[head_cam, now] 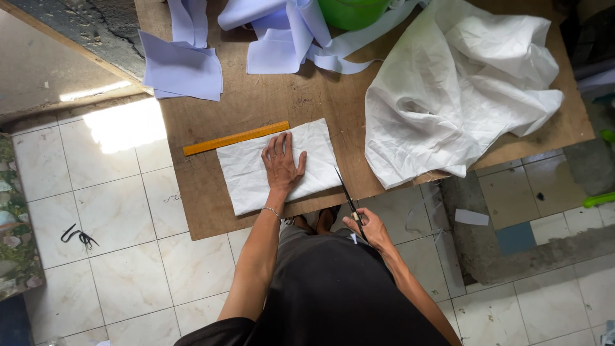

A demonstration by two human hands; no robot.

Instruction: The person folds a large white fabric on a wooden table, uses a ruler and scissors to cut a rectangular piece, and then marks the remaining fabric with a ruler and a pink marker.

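Note:
My left hand (282, 163) lies flat, fingers spread, on a folded white cloth (243, 176) at the near edge of a brown wooden board (282, 96). A yellow ruler (236, 138) lies along the cloth's far edge, just left of my fingertips. My right hand (367, 229) grips black scissors (347, 192) below the board's edge. The scissor tips reach the cloth's right side.
A large crumpled white sheet (458, 83) covers the board's right part. Pale lilac fabric pieces (182, 67) and strips lie at the far side beside a green container (352, 11). The floor is white tile, with a black cord (79, 237) at left and a paper scrap (471, 217) at right.

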